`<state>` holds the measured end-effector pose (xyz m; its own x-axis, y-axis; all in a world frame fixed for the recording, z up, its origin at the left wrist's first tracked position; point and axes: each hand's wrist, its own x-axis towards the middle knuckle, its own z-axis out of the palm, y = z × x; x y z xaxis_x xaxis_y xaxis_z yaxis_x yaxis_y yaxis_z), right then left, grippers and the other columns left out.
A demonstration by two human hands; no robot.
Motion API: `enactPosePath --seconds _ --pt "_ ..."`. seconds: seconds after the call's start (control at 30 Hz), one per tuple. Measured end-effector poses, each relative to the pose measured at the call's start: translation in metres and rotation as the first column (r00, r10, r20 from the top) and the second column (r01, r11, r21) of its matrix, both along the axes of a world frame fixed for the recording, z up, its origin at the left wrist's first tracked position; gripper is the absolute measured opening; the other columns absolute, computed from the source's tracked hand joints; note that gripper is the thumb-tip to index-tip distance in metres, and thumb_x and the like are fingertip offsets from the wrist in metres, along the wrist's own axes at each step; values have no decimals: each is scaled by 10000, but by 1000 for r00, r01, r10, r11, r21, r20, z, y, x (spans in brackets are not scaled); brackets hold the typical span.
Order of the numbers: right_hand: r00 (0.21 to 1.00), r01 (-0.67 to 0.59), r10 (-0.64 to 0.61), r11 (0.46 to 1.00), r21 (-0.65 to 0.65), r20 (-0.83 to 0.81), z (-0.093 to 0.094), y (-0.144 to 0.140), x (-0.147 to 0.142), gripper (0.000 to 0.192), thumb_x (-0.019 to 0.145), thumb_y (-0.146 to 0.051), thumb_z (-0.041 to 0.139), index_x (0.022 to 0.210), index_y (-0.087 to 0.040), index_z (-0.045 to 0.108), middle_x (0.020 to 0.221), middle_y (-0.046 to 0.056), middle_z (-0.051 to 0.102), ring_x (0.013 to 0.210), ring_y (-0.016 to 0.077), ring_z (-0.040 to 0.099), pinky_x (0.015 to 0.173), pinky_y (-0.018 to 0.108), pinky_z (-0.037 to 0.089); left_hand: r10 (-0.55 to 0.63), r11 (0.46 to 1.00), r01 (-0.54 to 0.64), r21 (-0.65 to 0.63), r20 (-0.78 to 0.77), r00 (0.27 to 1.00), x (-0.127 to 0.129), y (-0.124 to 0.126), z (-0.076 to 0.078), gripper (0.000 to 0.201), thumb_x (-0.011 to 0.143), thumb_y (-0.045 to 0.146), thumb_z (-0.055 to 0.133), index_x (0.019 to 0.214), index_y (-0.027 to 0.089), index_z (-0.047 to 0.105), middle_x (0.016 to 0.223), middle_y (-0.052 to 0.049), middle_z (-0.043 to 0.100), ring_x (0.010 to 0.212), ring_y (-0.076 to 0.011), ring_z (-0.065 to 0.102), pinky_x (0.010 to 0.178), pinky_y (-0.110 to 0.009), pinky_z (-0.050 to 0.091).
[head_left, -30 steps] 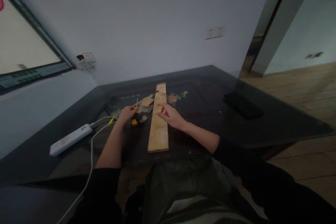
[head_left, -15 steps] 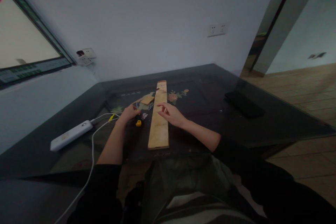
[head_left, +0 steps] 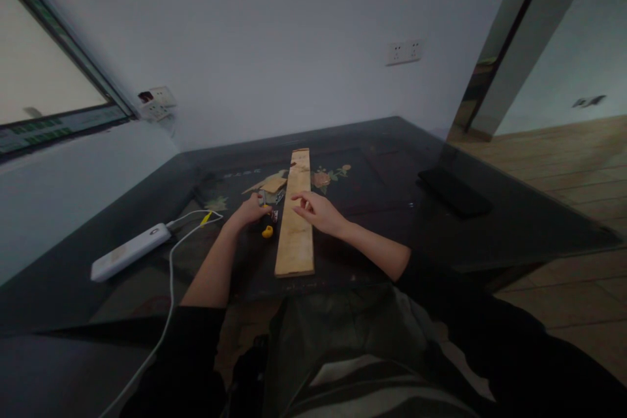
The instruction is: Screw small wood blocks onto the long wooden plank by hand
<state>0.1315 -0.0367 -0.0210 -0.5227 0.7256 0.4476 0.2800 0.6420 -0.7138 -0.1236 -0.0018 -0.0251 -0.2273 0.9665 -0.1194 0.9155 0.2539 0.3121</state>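
Note:
A long, pale wooden board (head_left: 296,241) lies lengthwise on the dark table. To its left, my left hand (head_left: 251,210) is closed around a screwdriver (head_left: 267,232) with a yellow-and-black handle; a thin light shaft shows beyond the fingers. My right hand (head_left: 318,212) hovers over or rests on the board's middle, fingers loosely curled, thumb and forefinger apart, and nothing visible between them. Small metal pieces (head_left: 279,198) lie between my left hand and the board. Behind them is a small, flat tan piece (head_left: 275,185).
At the left, a white power strip (head_left: 130,251) has a white cable (head_left: 171,281) running over the table's front edge. A flat black object (head_left: 454,192) lies at the right. The dark table (head_left: 372,222) meets the wall, which carries sockets (head_left: 404,52).
My left hand has shifted slightly right, toward the board, and the screwdriver has moved with it. My right hand and the board look unchanged.

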Motion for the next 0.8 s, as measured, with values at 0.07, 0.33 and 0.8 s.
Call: enactPosePath --seconds 0.07,0.33,0.8 --pt "1000 -1 1 1000 -7 4 0 0 0 245 941 -277 572 1147 -154 621 866 13 571 662 115 492 686 262 411 5 1000 -5 -9 -3 1000 2 -1 1 707 838 429 640 1402 81 395 1149 -207 699 730 -234 725 605 -265 500" --pt "1000 4 -4 1000 -12 10 -1 2 0 256 941 -279 585 1145 -131 634 866 26 576 680 122 500 701 274 406 12 1000 -10 29 -72 997 -2 3 -6 749 835 446 625 1455 109 373 1243 -208 672 1007 -297 716 788 -300 528" --pt "999 13 -13 1000 0 42 -4 4 1 220 952 -298 572 1106 -156 643 837 15 594 688 117 514 672 246 392 11 999 -7 33 -120 993 -5 2 0 713 855 434 595 1465 116 409 1304 -204 644 1124 -311 672 882 -316 499"
